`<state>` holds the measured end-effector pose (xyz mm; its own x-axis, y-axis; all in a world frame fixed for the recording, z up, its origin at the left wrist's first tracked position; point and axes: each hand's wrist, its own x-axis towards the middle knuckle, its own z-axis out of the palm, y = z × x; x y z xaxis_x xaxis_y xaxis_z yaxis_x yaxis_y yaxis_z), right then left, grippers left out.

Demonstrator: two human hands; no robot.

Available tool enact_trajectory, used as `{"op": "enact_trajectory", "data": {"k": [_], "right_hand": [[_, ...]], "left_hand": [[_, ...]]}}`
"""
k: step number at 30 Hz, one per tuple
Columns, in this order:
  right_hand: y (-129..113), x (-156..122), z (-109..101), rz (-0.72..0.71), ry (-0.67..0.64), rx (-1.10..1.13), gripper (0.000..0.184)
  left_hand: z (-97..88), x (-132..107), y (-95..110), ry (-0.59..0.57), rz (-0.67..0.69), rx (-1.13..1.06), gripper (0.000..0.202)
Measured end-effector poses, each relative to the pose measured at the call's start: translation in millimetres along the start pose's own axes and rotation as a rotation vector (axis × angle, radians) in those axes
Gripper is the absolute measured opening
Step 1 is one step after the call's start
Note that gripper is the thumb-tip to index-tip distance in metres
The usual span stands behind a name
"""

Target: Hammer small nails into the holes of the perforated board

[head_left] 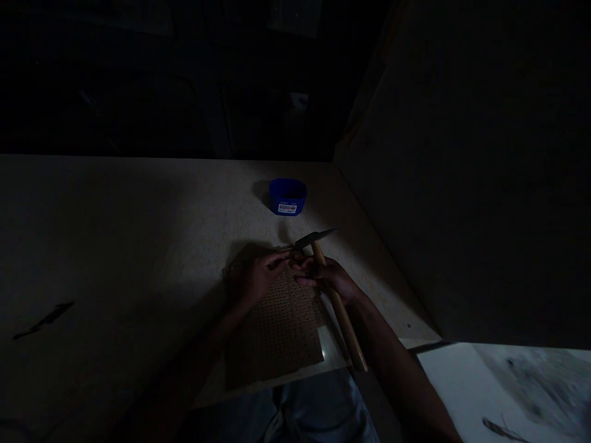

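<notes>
My right hand is closed round the wooden handle of a hammer. Its dark metal head points up and away from me, and the handle's end reaches the table's front edge. My left hand has its fingers pinched together close to my right fingertips. Whatever sits between the left fingers is too dark and small to make out. Under both hands lies a brown sheet covered in rows of small dark holes or marks, with a notch at its lower right corner.
Beyond my hands a blue plastic tub with a white label stands on the pale table. A dark thin object lies at the left. On the right rises a dark upright panel. The light is very dim.
</notes>
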<state>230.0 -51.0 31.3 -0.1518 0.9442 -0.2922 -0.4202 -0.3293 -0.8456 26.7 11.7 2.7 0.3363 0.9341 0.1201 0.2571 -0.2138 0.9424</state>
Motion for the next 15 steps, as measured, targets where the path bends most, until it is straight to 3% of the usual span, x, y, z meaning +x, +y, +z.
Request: {"op": "enact_trajectory", "data": {"k": [4, 10, 15], "right_hand": [[-4.0, 0.2, 2.6, 0.007, -0.001, -0.003, 0.02], [-13.7, -1.8, 9.2, 0.021, 0.026, -0.021, 0.026], [-18.6, -11.9, 8.9, 0.026, 0.059, -0.179, 0.044]], "left_hand": [[1.6, -0.5, 3.7, 0.009, -0.004, 0.005, 0.034], [3.1, -2.9, 8.9, 0.026, -0.009, 0.061, 0.027], [3.6, -4.1, 6.4, 0.029, -0.028, 0.068, 0.025]]}}
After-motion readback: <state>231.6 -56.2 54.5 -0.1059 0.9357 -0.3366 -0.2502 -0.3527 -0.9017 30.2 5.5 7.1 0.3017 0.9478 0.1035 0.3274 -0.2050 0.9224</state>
